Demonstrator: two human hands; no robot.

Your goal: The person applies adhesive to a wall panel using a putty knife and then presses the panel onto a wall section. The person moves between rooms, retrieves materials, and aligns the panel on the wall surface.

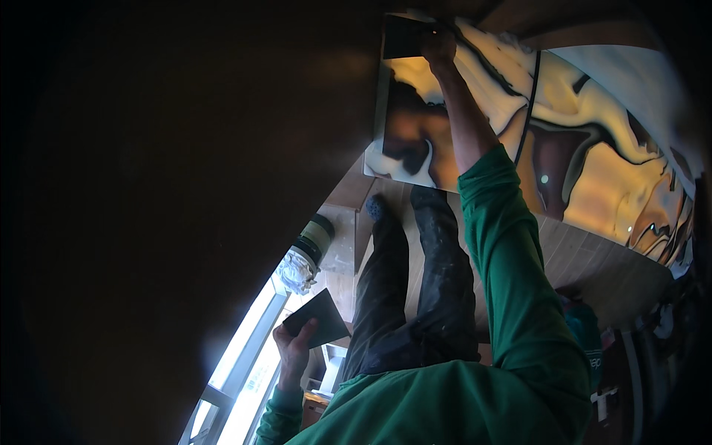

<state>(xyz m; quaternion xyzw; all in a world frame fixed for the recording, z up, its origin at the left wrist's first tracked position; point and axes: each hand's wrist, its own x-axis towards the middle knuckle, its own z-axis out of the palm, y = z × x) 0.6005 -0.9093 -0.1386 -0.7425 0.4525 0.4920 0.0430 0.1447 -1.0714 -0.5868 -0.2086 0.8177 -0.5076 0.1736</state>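
- The left hand [294,350] is gripping a dark square plate [322,319], thumb across its face.
- The right hand [440,46] is touching a dark rectangle [403,37] on the glossy panel [419,126], grip too dim to tell.

The right hand [439,44] reaches far forward, arm [475,126] nearly straight; the left hand [294,347] grips low.

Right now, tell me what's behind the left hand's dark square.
Crumpled white material shows beyond the dark square. The left hand has its thumb in front; other fingertips and anything directly behind are covered.
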